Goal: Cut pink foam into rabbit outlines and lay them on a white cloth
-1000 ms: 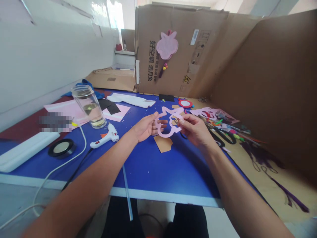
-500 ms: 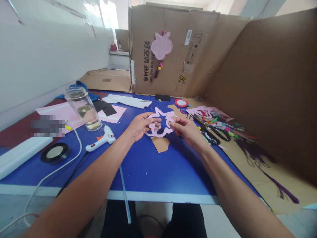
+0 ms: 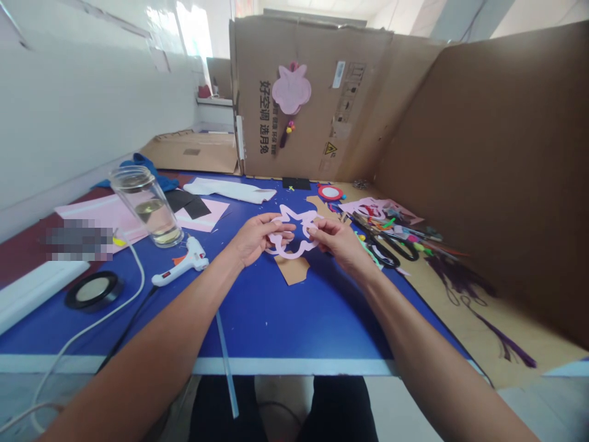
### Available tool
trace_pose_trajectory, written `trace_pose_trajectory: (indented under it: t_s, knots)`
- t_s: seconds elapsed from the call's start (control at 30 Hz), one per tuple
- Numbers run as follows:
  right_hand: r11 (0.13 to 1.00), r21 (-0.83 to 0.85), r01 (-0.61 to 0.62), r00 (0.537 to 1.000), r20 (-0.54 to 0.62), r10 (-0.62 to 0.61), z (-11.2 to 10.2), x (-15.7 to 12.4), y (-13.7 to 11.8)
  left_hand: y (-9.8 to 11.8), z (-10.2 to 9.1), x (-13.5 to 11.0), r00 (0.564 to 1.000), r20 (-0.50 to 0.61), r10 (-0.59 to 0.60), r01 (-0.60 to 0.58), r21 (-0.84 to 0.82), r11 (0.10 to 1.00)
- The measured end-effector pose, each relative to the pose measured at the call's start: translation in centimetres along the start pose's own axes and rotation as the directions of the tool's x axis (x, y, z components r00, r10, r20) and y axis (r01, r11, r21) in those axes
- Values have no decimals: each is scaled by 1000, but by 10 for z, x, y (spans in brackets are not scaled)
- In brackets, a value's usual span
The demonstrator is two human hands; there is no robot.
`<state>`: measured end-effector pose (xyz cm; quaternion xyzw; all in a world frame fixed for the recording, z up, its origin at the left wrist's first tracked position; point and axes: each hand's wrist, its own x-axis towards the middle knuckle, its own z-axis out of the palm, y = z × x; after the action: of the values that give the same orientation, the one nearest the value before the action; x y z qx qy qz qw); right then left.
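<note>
Pink eared outline [image 3: 299, 217]: held up between both hands, off the blue counter [image 3: 299, 325], above a notched brown card piece [image 3: 292, 271]; apparently doubled, with another pink edge showing below the left fingers.
Left hand [image 3: 254, 239]: gripping the left rim, thumb in front, fingers bent behind and partly visible through the opening.
Right hand [image 3: 338, 239]: pinching the right edge between thumb and forefinger.
Just changed: left fingers spread flatter behind the outline a second ago, now curled in on the rim; right pinch kept throughout; whole scene slid leftward with a turn of the head.
Meaning for the handwork: held from two sides now rather than mostly from the right, so probably steadier; likely thin and bendy.
White glue gun [image 3: 181, 269]: lying beyond the left forearm, unheld, beside a clear glass jar [image 3: 156, 218] of pale liquid.
Black tape roll [image 3: 93, 290]: resting flat, left of the glue gun.
Black-handled scissors [image 3: 401, 247]: lying among craft bits beyond the right hand, untouched.
Hanging pink ornament [image 3: 291, 91]: on the cardboard panel [image 3: 359, 135] ahead, similarly eared and lobed.
</note>
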<state>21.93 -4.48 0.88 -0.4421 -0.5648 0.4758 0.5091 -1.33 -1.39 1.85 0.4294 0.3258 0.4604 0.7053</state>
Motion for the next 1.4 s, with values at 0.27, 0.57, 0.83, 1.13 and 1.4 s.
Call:
trace_pose_trajectory:
  t_s: [0.27, 0.57, 0.83, 1.13, 1.4]
  knots:
    - [1000, -19, -21, 1000, 23, 22, 0, 0, 1, 0, -1, 1, 1000, 11, -3, 3, -33, 999]
    - [998, -52, -33, 999, 30, 35, 1, 0, 1, 1, 0, 0, 999, 23, -24, 25, -22, 999]
    - [999, -48, -16, 999, 50, 18, -1, 1, 7, 0, 0, 0, 999, 28, -23, 23, -5, 1000]
    - [998, -57, -29, 999, 25, 30, 2, 0, 2, 1, 2, -1, 1000, 8, -14, 14, -24, 1000]
    - [997, -69, -22, 999, 30, 24, 2, 0, 3, 2, 4, -2, 1000, 1, -20, 20, -10, 1000]
